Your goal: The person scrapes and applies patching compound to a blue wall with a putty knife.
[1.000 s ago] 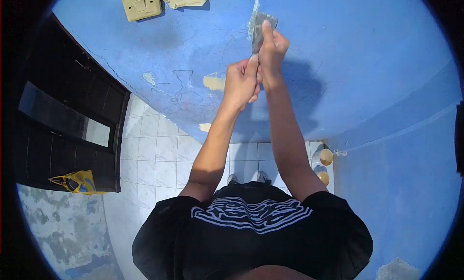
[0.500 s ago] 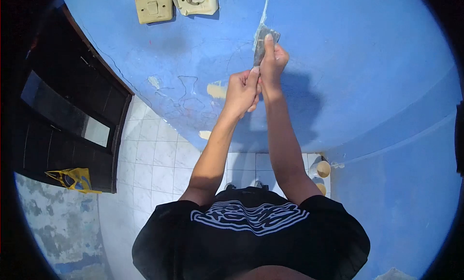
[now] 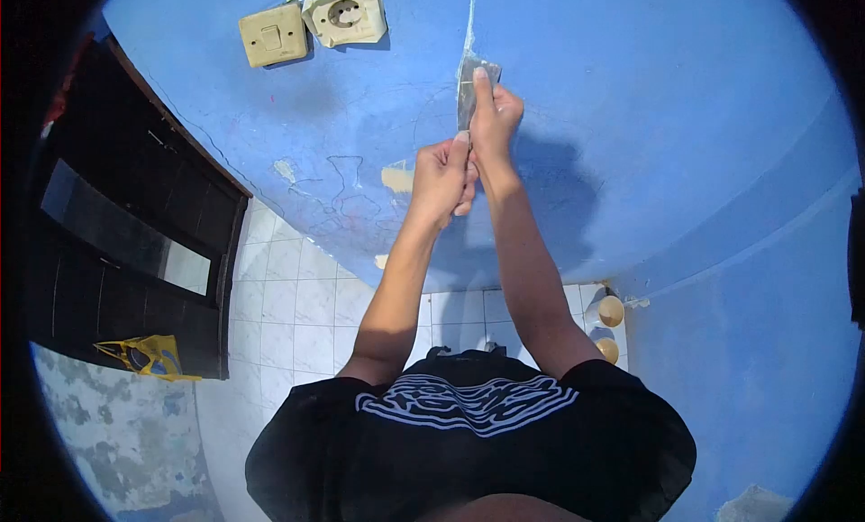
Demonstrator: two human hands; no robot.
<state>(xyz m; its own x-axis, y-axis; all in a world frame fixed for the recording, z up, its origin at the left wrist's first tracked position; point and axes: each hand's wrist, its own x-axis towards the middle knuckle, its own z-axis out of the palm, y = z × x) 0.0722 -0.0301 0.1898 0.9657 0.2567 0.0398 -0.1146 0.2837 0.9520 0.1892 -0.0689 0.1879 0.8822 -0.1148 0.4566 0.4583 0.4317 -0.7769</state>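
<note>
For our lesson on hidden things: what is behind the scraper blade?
Blue wall shows around the scraper blade, with a pale streak above it. The patch directly behind is covered, so its state cannot be seen.

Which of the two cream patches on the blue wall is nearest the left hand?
The upper patch, level with the left hand; the lower patch sits by the left forearm.

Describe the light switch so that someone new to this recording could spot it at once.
On the blue wall, look to the upper left of the view. The light switch is the yellowed plate just left of the socket. It has a flat, squarish button in its middle, whereas the socket has a round recess.
</note>
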